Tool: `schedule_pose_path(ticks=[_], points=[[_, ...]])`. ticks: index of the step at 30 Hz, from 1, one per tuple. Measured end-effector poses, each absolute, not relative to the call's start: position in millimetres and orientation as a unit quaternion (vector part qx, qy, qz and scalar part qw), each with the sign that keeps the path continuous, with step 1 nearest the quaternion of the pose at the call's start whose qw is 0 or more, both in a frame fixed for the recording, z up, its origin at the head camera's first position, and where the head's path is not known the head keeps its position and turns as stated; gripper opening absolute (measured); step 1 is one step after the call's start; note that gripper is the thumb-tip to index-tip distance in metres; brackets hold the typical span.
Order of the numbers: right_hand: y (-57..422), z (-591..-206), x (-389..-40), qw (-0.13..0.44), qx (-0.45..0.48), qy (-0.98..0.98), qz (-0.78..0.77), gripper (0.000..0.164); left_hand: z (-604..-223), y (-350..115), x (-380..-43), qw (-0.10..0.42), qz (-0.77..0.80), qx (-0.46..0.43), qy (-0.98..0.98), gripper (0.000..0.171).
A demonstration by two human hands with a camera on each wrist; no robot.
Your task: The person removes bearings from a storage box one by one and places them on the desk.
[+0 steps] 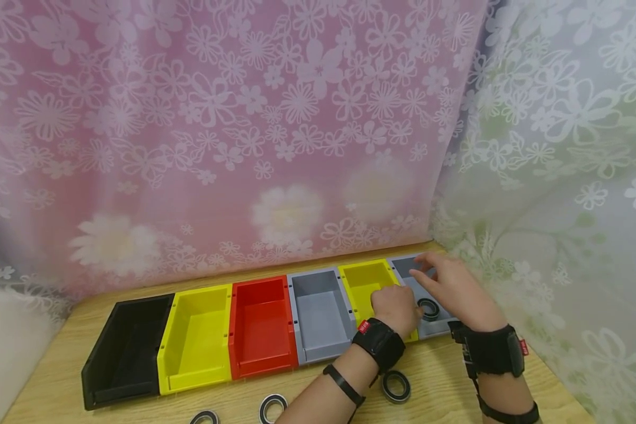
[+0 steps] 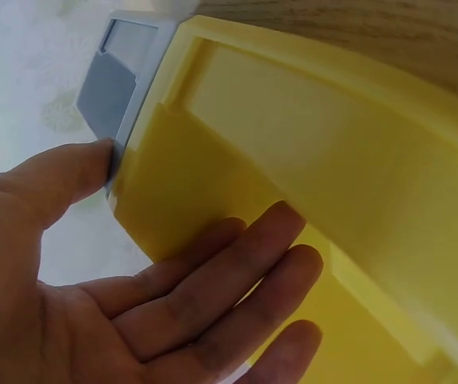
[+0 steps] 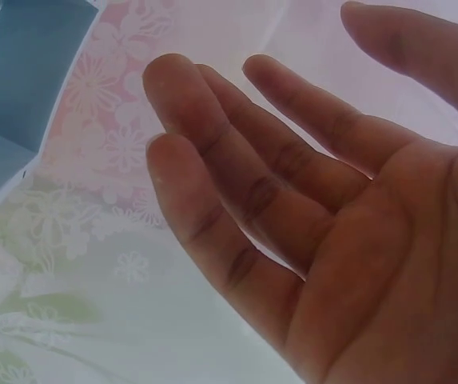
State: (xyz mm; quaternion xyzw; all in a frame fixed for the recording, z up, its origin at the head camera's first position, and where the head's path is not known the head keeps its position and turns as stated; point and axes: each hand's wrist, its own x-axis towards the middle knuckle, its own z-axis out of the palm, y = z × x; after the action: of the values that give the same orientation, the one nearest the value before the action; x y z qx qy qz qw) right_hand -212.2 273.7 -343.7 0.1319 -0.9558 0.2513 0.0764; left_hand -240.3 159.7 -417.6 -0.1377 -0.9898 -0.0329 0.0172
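Note:
My left hand [image 1: 396,309] is over the right-hand yellow bin [image 1: 361,277]. In the left wrist view its fingers [image 2: 213,296] are relaxed and spread above the yellow interior, holding nothing, with the thumb tip at the wall beside the grey bin [image 2: 125,76]. My right hand [image 1: 463,291] is above the rightmost grey bin [image 1: 410,268]; the right wrist view shows its palm bare and its fingers [image 3: 268,176] loosely bent and apart. One black-sealed ball bearing [image 1: 428,308] appears within that grey bin, between the two hands. Another bearing [image 1: 396,386] lies on the table below the left wrist.
Leftward in the row are another grey bin [image 1: 322,312], a red bin [image 1: 263,330], a yellow bin [image 1: 196,335] and a black bin [image 1: 132,347]. Two more bearings, one left [image 1: 205,417] and one right [image 1: 265,409], lie at the wooden table's near edge. Floral curtains [image 1: 275,147] hang behind.

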Motion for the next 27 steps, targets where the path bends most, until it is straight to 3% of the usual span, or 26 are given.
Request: schedule_pose_path(ticks=[9, 18, 27], points=[[275.9, -350.5, -217.4, 0.05, 0.134, -0.957, 0.251, 0.037, -418.0, 157.2, -239.5, 0.014, -0.057, -0.13, -0.99, 0.047], [286.9, -368.7, -232.3, -0.011, 0.114, -0.964, 0.239, 0.046, -414.5, 149.1, -235.9, -0.053, -0.139, -0.131, -0.98, 0.053], [296.7, -384.4, -246.4, -0.043, 0.111, -0.965, 0.234, 0.035, -418.5, 147.7, -236.7, -0.054, -0.159, -0.134, -0.977, 0.053]])
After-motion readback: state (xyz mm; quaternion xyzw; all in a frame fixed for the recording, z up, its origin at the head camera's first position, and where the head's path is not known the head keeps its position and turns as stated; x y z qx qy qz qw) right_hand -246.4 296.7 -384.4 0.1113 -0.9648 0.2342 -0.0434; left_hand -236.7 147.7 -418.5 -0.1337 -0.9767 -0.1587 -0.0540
